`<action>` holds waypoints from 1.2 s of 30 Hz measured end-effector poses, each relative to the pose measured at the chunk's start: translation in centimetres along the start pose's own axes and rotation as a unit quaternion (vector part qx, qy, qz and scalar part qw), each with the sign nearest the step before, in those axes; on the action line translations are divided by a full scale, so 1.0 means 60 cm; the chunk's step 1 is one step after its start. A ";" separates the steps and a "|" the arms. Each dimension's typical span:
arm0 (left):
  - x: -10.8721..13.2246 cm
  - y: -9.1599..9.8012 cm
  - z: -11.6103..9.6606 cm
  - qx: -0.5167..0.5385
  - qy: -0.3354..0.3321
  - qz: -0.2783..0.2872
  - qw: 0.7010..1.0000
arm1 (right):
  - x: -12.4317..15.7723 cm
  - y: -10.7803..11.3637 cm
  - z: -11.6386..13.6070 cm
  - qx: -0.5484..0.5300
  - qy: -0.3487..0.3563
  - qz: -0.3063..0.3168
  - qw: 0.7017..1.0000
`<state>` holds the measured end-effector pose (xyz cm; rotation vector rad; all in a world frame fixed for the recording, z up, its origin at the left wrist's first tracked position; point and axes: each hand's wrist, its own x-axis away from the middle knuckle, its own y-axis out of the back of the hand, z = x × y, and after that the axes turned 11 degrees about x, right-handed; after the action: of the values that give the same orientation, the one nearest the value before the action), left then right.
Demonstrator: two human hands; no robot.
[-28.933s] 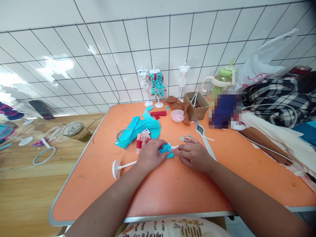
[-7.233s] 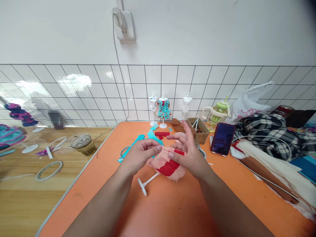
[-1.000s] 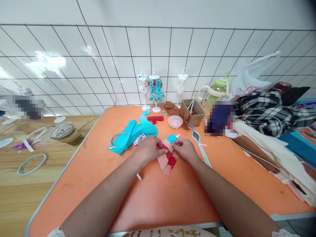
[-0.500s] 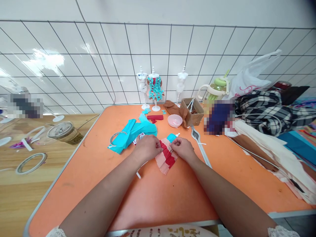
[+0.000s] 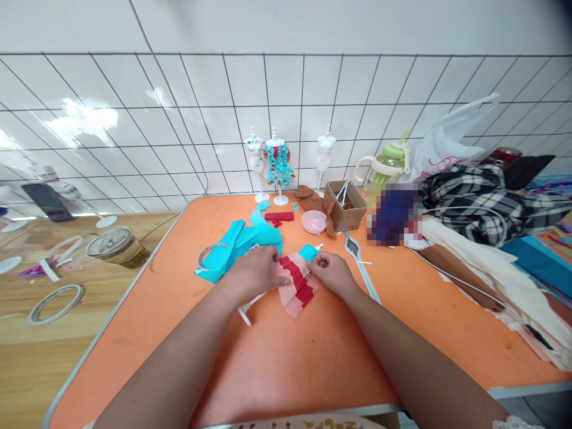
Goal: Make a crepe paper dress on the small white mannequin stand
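Head view. Our left hand [image 5: 252, 275] lies palm down on the orange table [image 5: 313, 357], fingers loosely curled and narrow, their tips pressing the left edge of the pink-and-red crepe dress [image 5: 295, 285]. Our right hand [image 5: 329, 274] is closed to a pinch on the upper right edge of the same dress. The dress lies flat near the middle of the table, nearer its far edge than its near edge, between both hands.

A white stand [image 5: 246, 308] projects from under the left hand toward the near edge; its upper part is covered by the hand and the dress. A turquoise piece with a white tip [image 5: 309, 252] sits just beyond the dress, partly covered by it, and we cannot tell what it is. Turquoise paper [image 5: 241, 241] lies just beyond the left hand, overlapping a tape ring [image 5: 211, 255]. Three small mannequins [image 5: 278, 164] stand at the far edge. A blurred patch [image 5: 393, 214] hides an item near the far right corner.
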<state>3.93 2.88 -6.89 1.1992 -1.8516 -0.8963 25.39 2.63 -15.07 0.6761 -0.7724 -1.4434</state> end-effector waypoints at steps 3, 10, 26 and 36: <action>0.022 0.024 0.008 -0.059 0.053 0.051 0.996 | 0.002 0.012 -0.013 0.016 0.020 0.013 1.000; 0.009 0.002 0.001 -0.139 0.086 0.133 0.978 | 0.009 0.016 -0.018 0.043 0.073 0.049 0.995; 0.031 0.051 -0.015 0.060 0.027 0.004 0.998 | 0.016 0.025 0.004 -0.414 0.005 0.037 0.909; 0.049 0.060 -0.035 0.170 -0.018 -0.018 0.985 | 0.038 0.065 0.025 -0.557 0.031 -0.042 0.829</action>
<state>3.40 0.94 -2.22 1.4315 -2.0751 -0.6396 26.47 0.55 -10.94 -0.1662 0.2328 -1.6391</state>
